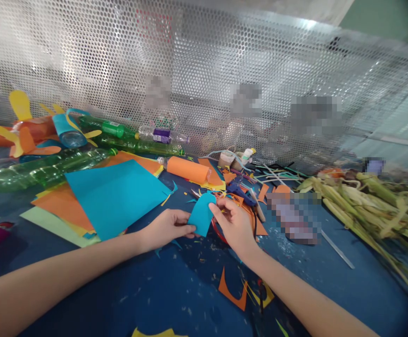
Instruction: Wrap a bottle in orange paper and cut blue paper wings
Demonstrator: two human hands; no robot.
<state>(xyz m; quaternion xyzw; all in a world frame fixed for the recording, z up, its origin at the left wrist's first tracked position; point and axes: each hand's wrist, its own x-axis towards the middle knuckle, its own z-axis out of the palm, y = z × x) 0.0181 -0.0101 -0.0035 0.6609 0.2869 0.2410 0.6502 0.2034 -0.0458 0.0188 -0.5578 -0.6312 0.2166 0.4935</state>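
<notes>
A small blue paper piece [202,214] with a rounded top is held up between both hands. My left hand [170,228] pinches its lower left edge with thumb and fingers. At its upper right edge, my right hand [233,223] grips the paper between thumb and fingers. Red scissor handles [219,232] show partly behind my right hand. Left of the hands, a large blue sheet [117,196] lies on orange, yellow and pale green sheets. Just beyond the held piece lies a bottle wrapped in orange paper [189,170].
Green plastic bottles [49,171] and paper-decorated bottles [70,131] stand or lie at the left. Orange scraps [233,292] are near my right forearm. A glue gun [241,193] and sticks lie beyond my right hand. Corn husks [365,201] pile up at the right; perforated metal [204,70] rises behind.
</notes>
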